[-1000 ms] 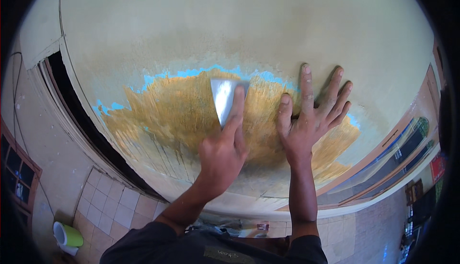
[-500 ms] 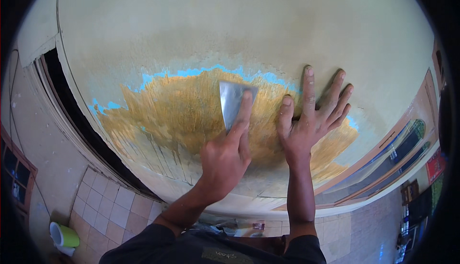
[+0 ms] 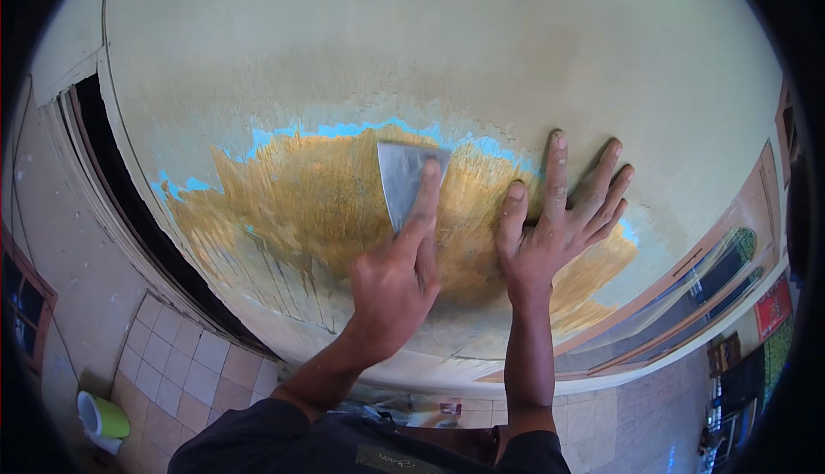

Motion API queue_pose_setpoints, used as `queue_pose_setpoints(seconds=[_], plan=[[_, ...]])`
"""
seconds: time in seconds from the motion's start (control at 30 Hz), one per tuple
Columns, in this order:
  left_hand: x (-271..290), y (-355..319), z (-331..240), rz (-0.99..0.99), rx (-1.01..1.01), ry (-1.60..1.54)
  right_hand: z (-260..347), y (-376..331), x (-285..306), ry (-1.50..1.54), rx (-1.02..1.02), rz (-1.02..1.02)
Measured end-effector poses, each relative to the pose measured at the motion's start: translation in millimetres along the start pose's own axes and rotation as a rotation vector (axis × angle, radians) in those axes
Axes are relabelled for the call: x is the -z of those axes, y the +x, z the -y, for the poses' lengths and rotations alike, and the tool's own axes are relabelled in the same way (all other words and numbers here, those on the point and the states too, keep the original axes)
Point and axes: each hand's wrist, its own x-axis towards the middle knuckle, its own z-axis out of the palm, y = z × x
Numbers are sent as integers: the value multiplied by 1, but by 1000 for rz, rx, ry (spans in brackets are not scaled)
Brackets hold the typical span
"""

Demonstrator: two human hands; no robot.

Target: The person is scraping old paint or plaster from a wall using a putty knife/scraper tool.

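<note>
My left hand (image 3: 395, 289) grips a scraper with a broad, flaring metal blade (image 3: 408, 183), the index finger stretched along the blade. The scraper's handle is hidden inside my hand. Its wide edge rests at or very near the upper part of a stripped, yellow-brown patch (image 3: 301, 190) on the wall, just below a ragged strip of bright blue paint (image 3: 344, 128). To the right, my right hand (image 3: 554, 229) lies spread against the wall, fingers pointing up, across the right part of the patch. Nothing is held in it.
Pale greenish paint covers the wall (image 3: 430, 36) above the patch. A dark door gap (image 3: 159, 233) runs along the left, and a framed window (image 3: 679, 302) sits at the lower right. A green-and-white bucket (image 3: 107, 420) stands on the tiled floor (image 3: 176, 362).
The scraper and my left hand have shifted a little to the left over the patch. My right hand keeps its place on the wall. The whole view has moved slightly.
</note>
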Motion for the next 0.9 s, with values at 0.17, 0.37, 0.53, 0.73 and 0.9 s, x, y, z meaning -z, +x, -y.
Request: queue_pose_setpoints(seconds=[0.17, 0.37, 0.53, 0.73, 0.9], plan=[[3, 2, 3, 20, -39, -52, 3, 0, 0, 10, -8, 9], [5, -3, 4, 11, -33, -37, 4, -1, 0, -46, 37, -7], [1, 5, 2, 89, 18, -15, 0, -3, -2, -1, 5, 0], [-5, -5, 12, 42, -26, -25, 0, -5, -6, -16, 9, 14], [0, 8, 4, 61, -22, 32, 2, -3, -3, -14, 22, -12]])
